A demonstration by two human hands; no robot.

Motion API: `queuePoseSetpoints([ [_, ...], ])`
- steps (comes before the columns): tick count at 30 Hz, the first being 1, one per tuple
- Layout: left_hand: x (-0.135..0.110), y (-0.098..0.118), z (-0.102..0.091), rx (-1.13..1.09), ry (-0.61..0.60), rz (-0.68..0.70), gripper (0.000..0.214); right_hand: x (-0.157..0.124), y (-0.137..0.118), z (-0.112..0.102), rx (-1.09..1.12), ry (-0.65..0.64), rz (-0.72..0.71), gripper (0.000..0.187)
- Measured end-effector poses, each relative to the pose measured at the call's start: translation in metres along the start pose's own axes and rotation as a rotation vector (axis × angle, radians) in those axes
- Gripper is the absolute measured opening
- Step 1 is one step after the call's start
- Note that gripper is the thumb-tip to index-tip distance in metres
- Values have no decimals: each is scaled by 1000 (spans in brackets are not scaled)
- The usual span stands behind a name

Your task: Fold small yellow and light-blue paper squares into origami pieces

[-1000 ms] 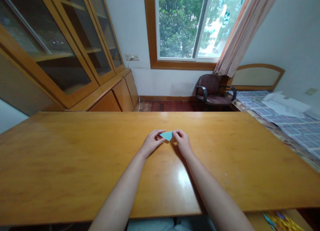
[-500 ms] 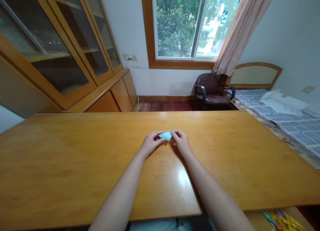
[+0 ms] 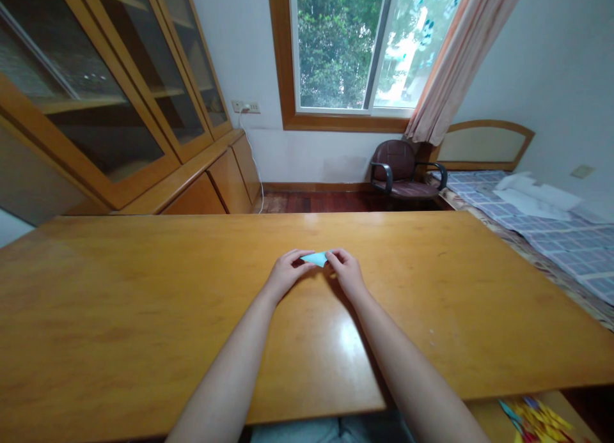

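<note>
Between my two hands is a small piece of light blue folded paper (image 3: 315, 259), held just above the wooden table. My left hand (image 3: 288, 273) grips its left end, the fingers behind and the thumb along the lower edge. At the right corner my right hand (image 3: 346, 269) pinches the paper between thumb and fingers. The fingertips behind the paper are partly hidden.
The wooden table (image 3: 144, 315) spreads widely around my arms. An open drawer (image 3: 489, 420) with colourful items (image 3: 540, 420) juts out at the lower right. Beyond stand a glass-door cabinet (image 3: 187, 155), an armchair (image 3: 396, 168) and a bed (image 3: 542, 238).
The paper sits slightly further left in view and looks a little flatter. Both hands keep hold of it. The whole view has shifted slightly.
</note>
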State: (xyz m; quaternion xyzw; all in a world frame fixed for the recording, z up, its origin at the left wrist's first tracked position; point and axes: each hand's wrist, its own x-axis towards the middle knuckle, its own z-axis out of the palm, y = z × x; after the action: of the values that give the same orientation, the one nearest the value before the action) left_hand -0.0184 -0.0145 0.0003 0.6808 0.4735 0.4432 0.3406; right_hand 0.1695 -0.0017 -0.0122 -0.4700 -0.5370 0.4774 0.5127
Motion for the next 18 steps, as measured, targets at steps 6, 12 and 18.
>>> queuePoseSetpoints([
  [6,0,1,1,9,16,-10,29,-2,-4,1,-24,-8,-12,31],
  [12,0,-2,1,13,6,-10,29,-1,-5,0,-39,-15,-35,34],
  [18,-1,-2,0,-1,3,-22,30,-2,-5,0,-36,-8,-49,34],
])
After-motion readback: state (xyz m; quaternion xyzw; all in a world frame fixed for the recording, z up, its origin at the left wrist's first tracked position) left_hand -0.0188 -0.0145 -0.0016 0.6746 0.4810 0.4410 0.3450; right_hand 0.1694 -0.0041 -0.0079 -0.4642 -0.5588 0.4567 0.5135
